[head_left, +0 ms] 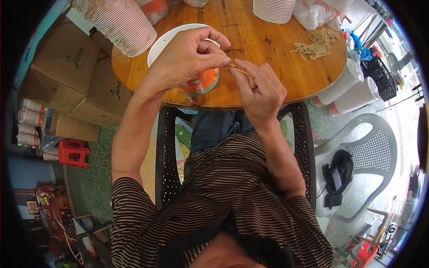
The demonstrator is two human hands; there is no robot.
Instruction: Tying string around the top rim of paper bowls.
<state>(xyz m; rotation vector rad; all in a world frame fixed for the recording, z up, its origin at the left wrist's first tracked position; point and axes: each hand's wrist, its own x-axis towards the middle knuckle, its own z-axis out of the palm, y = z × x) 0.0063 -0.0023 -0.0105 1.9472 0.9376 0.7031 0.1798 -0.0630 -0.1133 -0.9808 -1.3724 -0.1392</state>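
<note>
My left hand (190,58) is over an orange paper tub (205,82) with a white inside, near the table's front edge. Its thumb and a finger pinch one end of a short piece of tan string (240,70). On the other side my right hand (263,91) grips the same string between thumb and forefinger, so the two hands almost meet at the fingertips. The left hand and wrist hide much of the tub. A loose heap of similar tan string (317,43) lies on the right part of the table.
On the wooden table (250,40), a tall stack of white tubs (118,27) leans at the left, another stack (273,10) stands at the back beside plastic bags (313,14). Cardboard boxes (58,67) are at left; a grey plastic chair (375,147) with a black bag is at right.
</note>
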